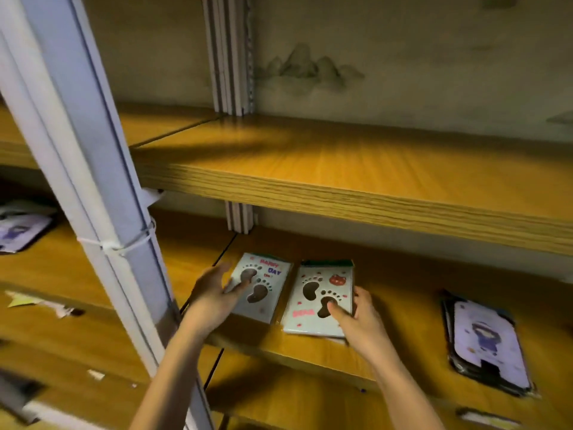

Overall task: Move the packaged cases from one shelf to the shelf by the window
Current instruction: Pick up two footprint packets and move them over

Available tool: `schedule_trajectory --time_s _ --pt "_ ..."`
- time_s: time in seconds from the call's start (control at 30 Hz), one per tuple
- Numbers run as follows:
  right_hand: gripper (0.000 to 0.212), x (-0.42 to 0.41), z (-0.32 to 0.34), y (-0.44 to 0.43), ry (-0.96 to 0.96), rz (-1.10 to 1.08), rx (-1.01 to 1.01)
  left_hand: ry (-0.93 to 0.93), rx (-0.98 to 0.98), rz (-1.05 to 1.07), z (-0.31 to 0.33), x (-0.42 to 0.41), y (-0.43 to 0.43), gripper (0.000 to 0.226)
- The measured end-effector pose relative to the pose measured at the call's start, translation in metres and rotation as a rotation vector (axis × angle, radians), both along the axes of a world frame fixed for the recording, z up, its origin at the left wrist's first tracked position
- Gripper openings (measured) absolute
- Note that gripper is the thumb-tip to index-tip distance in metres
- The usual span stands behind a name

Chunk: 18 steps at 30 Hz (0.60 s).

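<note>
Two stacks of white packaged cases with footprint cut-outs lie side by side on the middle wooden shelf [403, 293]. My left hand [214, 293] clasps the left edge of the left stack [263, 287], thumb on its top. My right hand [356, 318] grips the lower right corner of the right stack [316, 302], thumb pressed on its top face and fingers down its right side. Both stacks rest flat on the shelf.
A stack of purple packaged cases [490, 346] lies further right on the same shelf. Another purple case [21, 231] sits on the left bay. A white metal upright [102, 212] stands left of my left arm. The wooden shelf above [341, 162] overhangs the stacks.
</note>
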State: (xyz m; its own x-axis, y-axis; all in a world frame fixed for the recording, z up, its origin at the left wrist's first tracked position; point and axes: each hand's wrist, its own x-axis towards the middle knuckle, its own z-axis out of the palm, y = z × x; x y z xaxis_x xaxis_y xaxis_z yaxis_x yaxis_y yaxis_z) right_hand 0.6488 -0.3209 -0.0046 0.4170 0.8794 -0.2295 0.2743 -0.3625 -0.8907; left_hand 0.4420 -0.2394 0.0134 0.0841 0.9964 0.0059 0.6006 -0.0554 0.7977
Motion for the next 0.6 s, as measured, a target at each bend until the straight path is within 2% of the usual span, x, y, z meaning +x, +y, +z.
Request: schedule_trajectory --time_s 0.1,0.17,0.33,0.47,0.53,0.6 --pt "0.073 0.007 0.004 -0.007 -0.272 0.044 -0.002 0.028 0.069 -0.059 0.001 -0.008 -0.021 0.050" --pt "0.068 0.009 0.011 -0.012 -0.402 0.108 0.031 0.055 0.064 -0.107 0.001 -0.015 -0.035 0.049" --pt "0.038 -0.008 0.028 -0.023 -0.524 0.432 0.072 0.093 0.068 -0.196 0.007 -0.034 -0.070 0.050" --pt "0.035 -0.040 0.047 -0.024 -0.663 0.665 0.133 0.242 0.127 -0.117 0.006 -0.065 -0.092 0.039" --pt "0.035 -0.061 0.055 -0.023 -0.667 0.767 0.178 0.307 0.159 -0.068 0.007 -0.085 -0.104 0.032" --pt "0.035 -0.083 0.060 -0.021 -0.649 0.856 0.219 0.391 0.204 0.044 0.008 -0.107 -0.115 0.035"
